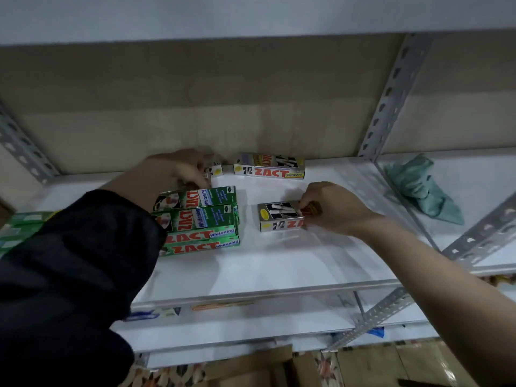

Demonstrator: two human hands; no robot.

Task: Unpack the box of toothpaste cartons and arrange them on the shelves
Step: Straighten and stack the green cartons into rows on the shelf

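both hands on the white shelf. left hand curled round a small white carton at the back, beside the smokers carton. right hand pinching another white carton, right of the stacked green cartons. green cloth far right.

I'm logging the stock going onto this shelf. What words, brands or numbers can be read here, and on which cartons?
"ZACT" and "Whitening": on the green cartons stacked by the left hand.
"ZACT" and "Smokers": on the white carton at the back of the shelf.
"ZA", the rest hidden: on the white carton gripped by the right hand.
Small print on all cartons, and the carton under the left hand: too blurred to read.
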